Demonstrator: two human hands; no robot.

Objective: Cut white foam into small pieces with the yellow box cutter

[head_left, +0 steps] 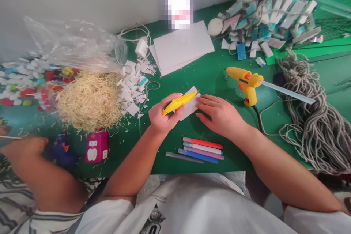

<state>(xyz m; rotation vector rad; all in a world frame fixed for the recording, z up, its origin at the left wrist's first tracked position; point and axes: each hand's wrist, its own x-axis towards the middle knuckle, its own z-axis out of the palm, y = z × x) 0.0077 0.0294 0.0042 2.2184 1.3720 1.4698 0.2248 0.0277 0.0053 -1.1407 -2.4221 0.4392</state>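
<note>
The left hand point(164, 115) is closed firmly around a cutter point(180, 103), which is held aslant, its dark tip directed away from the body and towards the right fingertips. The card point(188, 109) is positioned between the two hands, partly beneath the cutter. The right hand point(215, 111) is laid half open, palm down; its fingers are kept nearly straight and together over the card's right side, and its thumb is set apart.

To the left of the left hand, room is limited by scraps point(134, 95) and, farther out, by a straw heap point(89, 100). Beyond both hands, a bare strip of table point(175, 131) is left before the sheets point(183, 53). On the body side of the hands, five markers point(203, 146) are laid roughly parallel, short of the table's near edge. Right of the right hand, a bare patch is followed by a glue gun point(246, 82), with rope point(315, 113) heaped farther out.

The card is seen to be small, white and flat, with straight edges, and is turned diagonally. Whether it is touched by the cutter's tip cannot be determined.
</note>
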